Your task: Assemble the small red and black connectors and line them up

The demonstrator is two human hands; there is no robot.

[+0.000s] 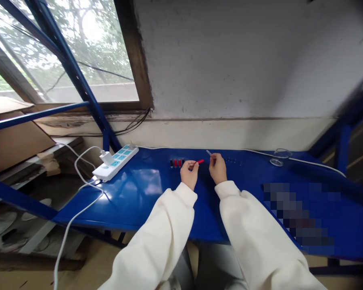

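Note:
My left hand (189,174) pinches a small red cylinder (201,161) between thumb and fingertips, its free end pointing right. Close by on the right, my right hand (218,168) is closed on a thin pale stick (209,153) that juts up and left from the fingers. The two hands are apart, over the far half of the blue table (133,205). Just left of my left hand, several small red and black cylinders (177,162) stand in a row. Several tiny pieces (231,160), too small to identify, lie right of my right hand.
A white power strip (116,163) with a plug and cable lies at the table's left. Toward the back right are clear round dishes or lids (276,162) beside a white cable (317,164). A blurred-out item lies at the right. Blue frame posts (90,108) flank the table.

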